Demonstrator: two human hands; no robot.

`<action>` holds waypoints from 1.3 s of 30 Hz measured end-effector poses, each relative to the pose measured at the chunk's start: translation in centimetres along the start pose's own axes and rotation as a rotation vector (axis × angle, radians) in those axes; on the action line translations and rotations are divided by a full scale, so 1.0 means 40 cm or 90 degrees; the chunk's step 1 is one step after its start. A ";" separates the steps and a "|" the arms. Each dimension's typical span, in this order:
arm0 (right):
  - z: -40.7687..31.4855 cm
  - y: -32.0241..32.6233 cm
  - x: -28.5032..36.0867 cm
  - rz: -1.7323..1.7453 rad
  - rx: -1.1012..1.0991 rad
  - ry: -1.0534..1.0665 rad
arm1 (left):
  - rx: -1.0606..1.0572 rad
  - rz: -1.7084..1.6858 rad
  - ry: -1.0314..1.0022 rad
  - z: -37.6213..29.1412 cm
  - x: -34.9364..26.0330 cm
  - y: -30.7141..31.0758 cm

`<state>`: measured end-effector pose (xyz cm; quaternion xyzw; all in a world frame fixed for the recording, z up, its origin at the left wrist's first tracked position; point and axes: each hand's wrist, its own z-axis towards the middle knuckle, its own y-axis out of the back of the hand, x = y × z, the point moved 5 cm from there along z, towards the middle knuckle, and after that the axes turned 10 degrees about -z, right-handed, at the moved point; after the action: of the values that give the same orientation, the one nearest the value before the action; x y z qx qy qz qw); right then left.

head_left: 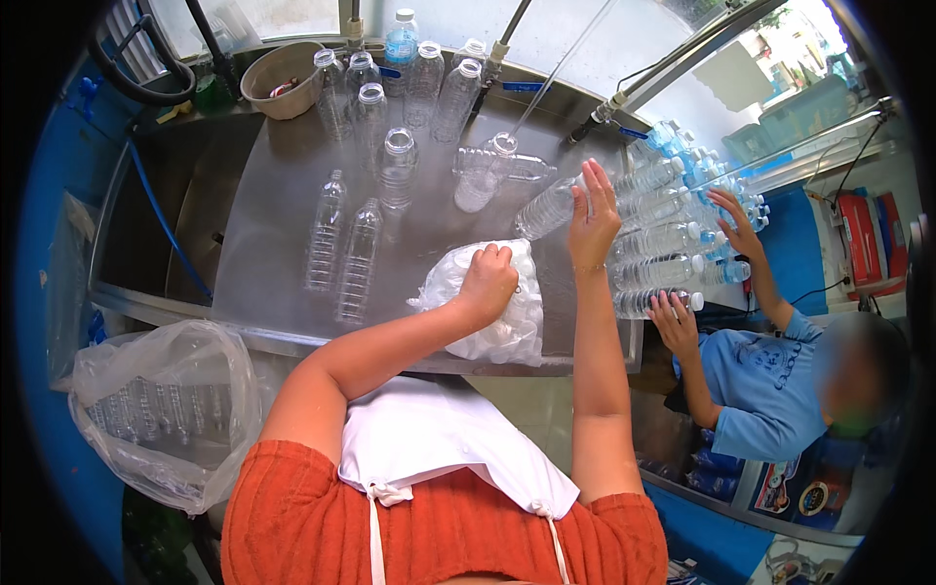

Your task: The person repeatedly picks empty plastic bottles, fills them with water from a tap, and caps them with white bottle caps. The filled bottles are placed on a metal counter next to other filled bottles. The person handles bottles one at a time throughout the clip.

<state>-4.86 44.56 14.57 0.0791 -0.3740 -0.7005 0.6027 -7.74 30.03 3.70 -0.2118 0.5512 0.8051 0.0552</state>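
Observation:
My left hand (488, 285), its fingers curled, is over a clear plastic bag (530, 340) of white bottle caps (501, 333). Whether a cap is in the fingers is hidden. At the neck end of a clear ribbed bottle (545, 212) is my right hand (596, 219), fingers stretched up and thumb apart. It covers part of the bottle's top, so its grip there is unclear. Left of that bottle, another clear bottle (479, 186) stands uncapped, with a thin straight stream or rod (559, 73) reaching its mouth. A clear bottle (537, 167) lies behind it.
Uncapped bottles (398, 164) stand toward the back, near a brown basin (281, 84). Two bottles (358, 263) lie at left, beside a sink (197, 183). A large plastic bag (164, 468) holds bottles. At right, a co-worker's hands (673, 325) are among capped bottles (654, 270).

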 end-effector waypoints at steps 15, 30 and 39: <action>-0.285 -0.005 -0.041 0.436 0.229 -0.504 | -0.064 -0.422 0.081 0.077 0.013 0.132; -0.126 0.048 -0.317 0.952 0.050 -0.730 | -0.277 -0.436 -0.013 0.015 0.059 0.285; -0.093 0.123 -0.069 -0.242 0.557 -0.319 | -0.515 -0.296 0.263 -0.127 0.326 0.391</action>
<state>1.80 45.49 14.03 0.2195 -0.7423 -0.5734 0.2685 -23.13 17.49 10.43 -0.4883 0.1331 0.8617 0.0366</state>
